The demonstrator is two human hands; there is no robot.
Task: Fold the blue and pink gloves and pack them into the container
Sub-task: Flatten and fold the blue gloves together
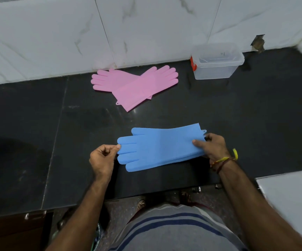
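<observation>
Dim, even indoor light with wide-angle bending at the edges.

The glossy black stone worktop [255, 115] carries a faint pale sheen between the crossed pink rubber gloves [135, 86] and the flat blue rubber gloves [161, 147], and a broad soft shadow darkens its left side. The white marble-patterned wall tiles [146, 29] look grey and muted, their joints curving outward. The centre is fairly sharp; the forearms and striped grey shirt [173, 230] at the bottom edge are smeared and stretched.
</observation>
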